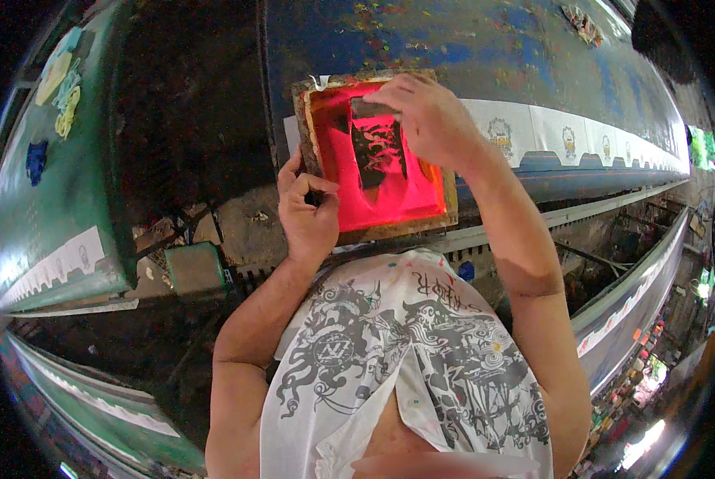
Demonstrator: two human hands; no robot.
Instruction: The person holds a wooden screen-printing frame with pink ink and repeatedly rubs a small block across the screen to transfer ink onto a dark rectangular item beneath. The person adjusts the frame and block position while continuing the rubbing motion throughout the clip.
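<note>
A wooden-framed printing screen (447,211) coated with bright pink ink (377,215) lies over the edge of the long table in front of me. A dark patterned patch (380,160) shows amid the pink. My left hand (308,209) grips the frame's left side, its fingers curled. My right hand (421,120) reaches over the frame's upper right, fingers closed on a dark bar, apparently a squeegee (361,106), at the top of the inked area. The bar is partly hidden by the fingers.
A long dark table (493,48) carries white printed strips (549,140); a crumpled rag (582,25) lies on it. Left, a green table (102,191) holds pale cloths (62,80) and a blue cloth (37,160). A metal rail (493,235) runs below the dark table.
</note>
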